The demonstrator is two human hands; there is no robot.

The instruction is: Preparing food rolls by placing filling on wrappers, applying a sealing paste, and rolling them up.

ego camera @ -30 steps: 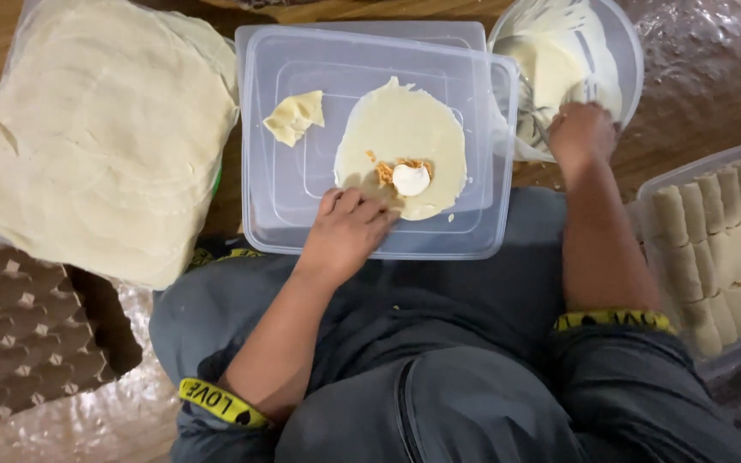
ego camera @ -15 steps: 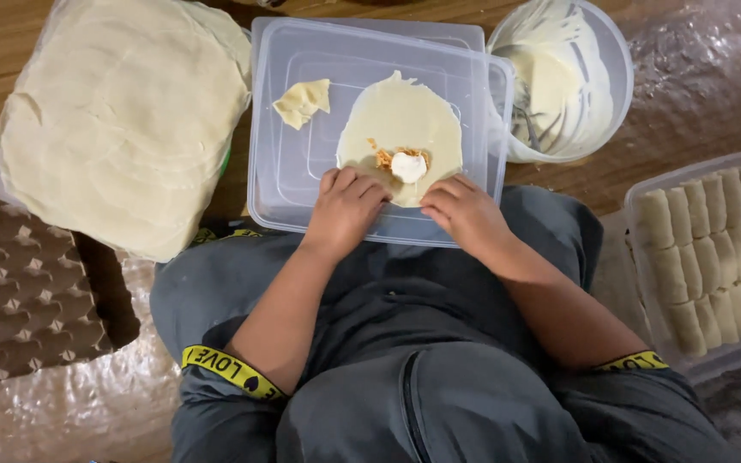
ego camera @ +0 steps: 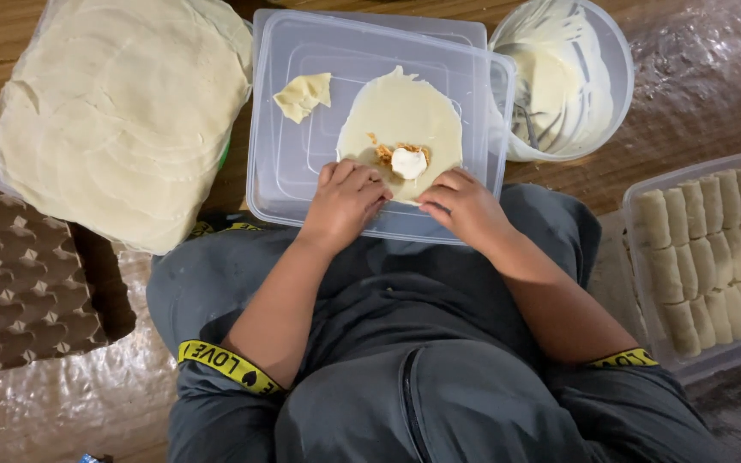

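Note:
A round pale wrapper (ego camera: 405, 116) lies flat on an upturned clear plastic lid (ego camera: 302, 163) resting on my lap. On the wrapper's near part sits orange shredded filling with a white dollop (ego camera: 408, 161). My left hand (ego camera: 345, 201) and my right hand (ego camera: 465, 206) rest side by side on the wrapper's near edge, fingers curled onto it on either side of the filling. A torn scrap of wrapper (ego camera: 304, 94) lies at the lid's far left.
A large stack of wrappers in plastic (ego camera: 122, 111) sits at the left. A brown egg tray (ego camera: 19, 283) is at the near left. A clear bowl of white paste (ego camera: 568, 73) stands at the far right, and a container of finished rolls (ego camera: 713, 257) at the right.
My right hand left the paste bowl and came down to the wrapper's near edge beside my left hand. Both hands now press on that edge.

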